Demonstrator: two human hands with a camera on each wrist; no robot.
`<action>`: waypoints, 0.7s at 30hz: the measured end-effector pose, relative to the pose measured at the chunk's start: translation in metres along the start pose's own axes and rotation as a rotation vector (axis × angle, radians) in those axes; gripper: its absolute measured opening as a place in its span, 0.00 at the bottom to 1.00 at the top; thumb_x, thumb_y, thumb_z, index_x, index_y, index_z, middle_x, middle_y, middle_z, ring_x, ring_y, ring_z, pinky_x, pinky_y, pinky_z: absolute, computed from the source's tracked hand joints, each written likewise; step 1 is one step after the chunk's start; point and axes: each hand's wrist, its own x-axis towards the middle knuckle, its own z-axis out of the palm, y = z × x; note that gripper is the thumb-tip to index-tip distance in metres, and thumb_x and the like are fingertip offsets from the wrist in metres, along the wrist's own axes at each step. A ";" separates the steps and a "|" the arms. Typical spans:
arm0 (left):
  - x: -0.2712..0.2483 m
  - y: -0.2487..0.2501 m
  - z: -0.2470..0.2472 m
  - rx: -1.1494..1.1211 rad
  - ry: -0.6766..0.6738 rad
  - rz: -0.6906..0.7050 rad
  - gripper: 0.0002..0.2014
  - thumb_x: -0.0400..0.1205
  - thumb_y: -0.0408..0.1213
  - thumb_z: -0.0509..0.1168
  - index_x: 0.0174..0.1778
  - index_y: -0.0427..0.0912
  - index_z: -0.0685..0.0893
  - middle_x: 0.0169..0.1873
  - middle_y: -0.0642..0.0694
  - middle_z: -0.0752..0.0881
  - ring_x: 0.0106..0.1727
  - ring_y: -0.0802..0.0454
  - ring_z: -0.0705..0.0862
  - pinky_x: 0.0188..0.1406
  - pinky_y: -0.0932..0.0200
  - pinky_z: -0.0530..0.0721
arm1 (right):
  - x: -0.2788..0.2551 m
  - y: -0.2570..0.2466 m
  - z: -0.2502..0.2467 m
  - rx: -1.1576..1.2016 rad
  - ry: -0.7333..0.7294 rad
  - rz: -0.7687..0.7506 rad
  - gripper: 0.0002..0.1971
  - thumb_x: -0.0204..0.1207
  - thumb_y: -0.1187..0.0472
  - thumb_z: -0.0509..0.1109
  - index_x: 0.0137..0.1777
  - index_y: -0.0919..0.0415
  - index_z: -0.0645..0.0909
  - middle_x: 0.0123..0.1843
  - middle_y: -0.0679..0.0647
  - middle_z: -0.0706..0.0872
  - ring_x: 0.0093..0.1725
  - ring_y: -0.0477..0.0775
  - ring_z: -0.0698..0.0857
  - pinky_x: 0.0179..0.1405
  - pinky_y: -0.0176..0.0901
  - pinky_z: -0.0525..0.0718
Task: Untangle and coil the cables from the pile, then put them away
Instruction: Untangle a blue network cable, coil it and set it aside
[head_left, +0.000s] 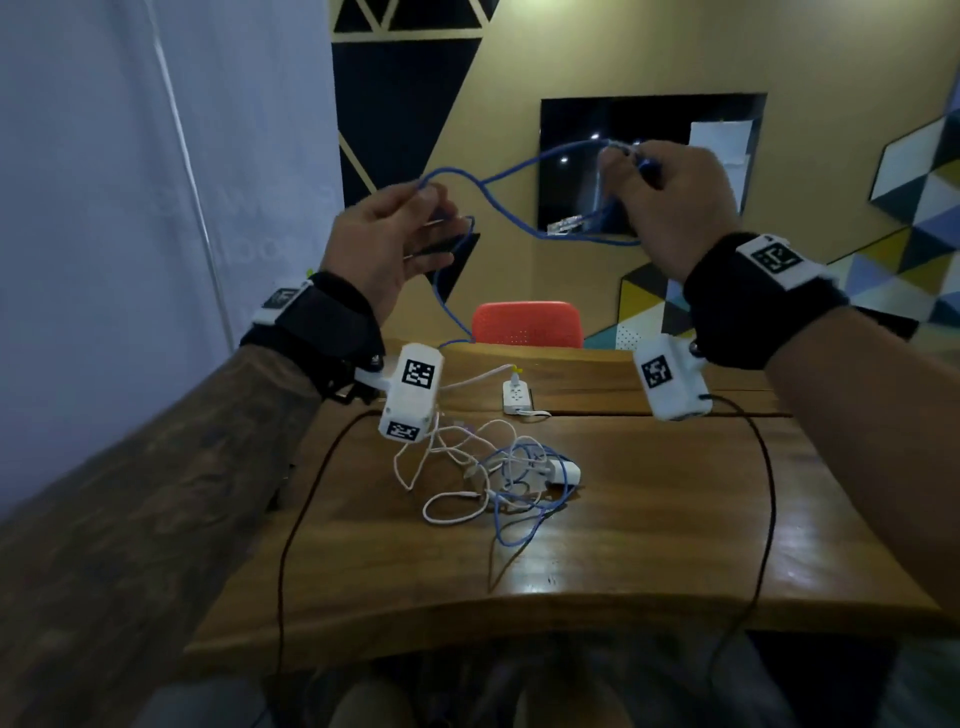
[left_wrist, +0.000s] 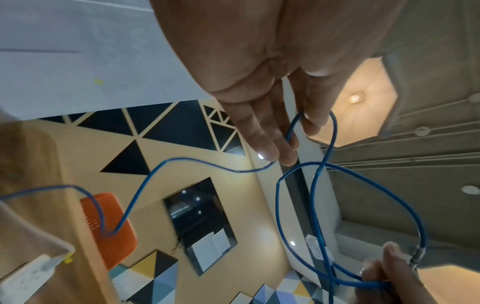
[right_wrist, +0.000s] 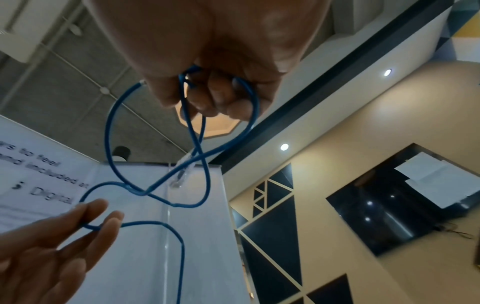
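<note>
Blue cable (head_left: 511, 215) — right hand (head_left: 670, 208) grips loops | left hand (head_left: 387, 244) seemingly pinches

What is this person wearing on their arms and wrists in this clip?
Both forearms are bare, with no sleeves. Each wrist carries a black strap: left strap, right strap. White boxy camera modules with black-and-white square marker tags sit on both: left module, right module. A thin dark cable trails from the right module.
</note>
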 end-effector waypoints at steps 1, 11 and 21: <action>-0.008 0.014 0.000 0.009 -0.005 0.025 0.06 0.86 0.38 0.65 0.54 0.42 0.85 0.49 0.43 0.88 0.55 0.45 0.90 0.47 0.52 0.87 | -0.003 -0.012 -0.009 0.025 0.009 -0.003 0.27 0.84 0.40 0.62 0.40 0.66 0.83 0.30 0.57 0.77 0.29 0.48 0.72 0.32 0.47 0.73; -0.087 0.107 0.002 0.164 -0.060 0.211 0.10 0.85 0.42 0.65 0.57 0.41 0.87 0.37 0.45 0.87 0.36 0.49 0.85 0.32 0.57 0.81 | -0.057 -0.102 -0.075 0.261 0.018 0.059 0.25 0.83 0.38 0.63 0.36 0.57 0.83 0.26 0.52 0.75 0.23 0.47 0.75 0.26 0.44 0.83; -0.179 -0.005 -0.023 0.568 -0.071 -0.144 0.14 0.86 0.45 0.64 0.42 0.41 0.90 0.22 0.47 0.83 0.23 0.53 0.80 0.27 0.58 0.80 | -0.190 -0.057 -0.051 0.020 -0.763 0.361 0.41 0.68 0.34 0.75 0.82 0.38 0.67 0.77 0.37 0.73 0.72 0.40 0.72 0.65 0.38 0.69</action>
